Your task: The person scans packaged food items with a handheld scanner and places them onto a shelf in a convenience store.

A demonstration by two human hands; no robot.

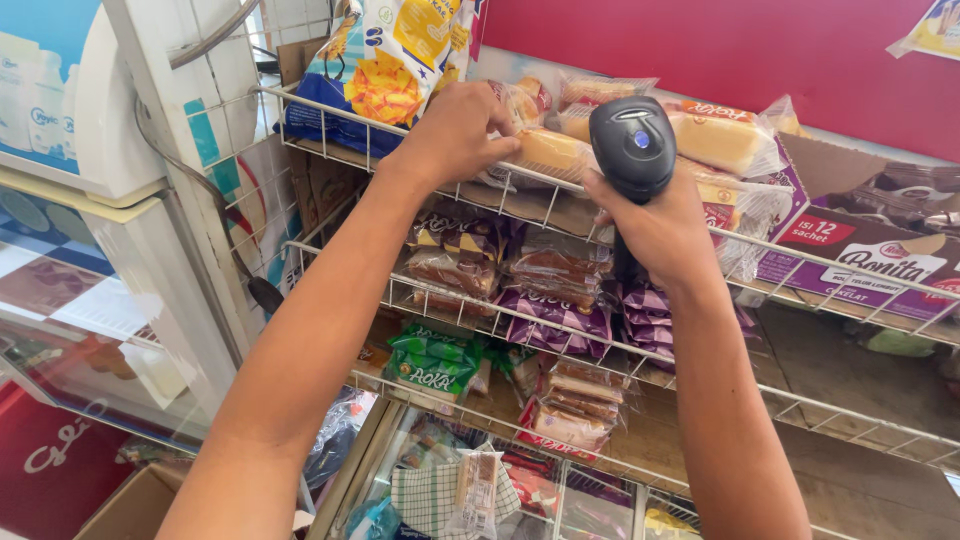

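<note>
Left hand point(455, 130) clamped over a clear-wrapped bread pack point(548, 152) on the top wire shelf point(760, 245), fingers curled around its near edge. Right hand point(655, 225) fist-tight on the black barcode scanner point(632, 145), head just right of the held pack, nearly touching. More wrapped loaves point(722, 138) just beyond the scanner.

Left hand point(455, 130) on wrapped bread point(548, 152), right hand point(655, 225) gripping black scanner point(632, 150), wire shelf point(420, 300)
</note>
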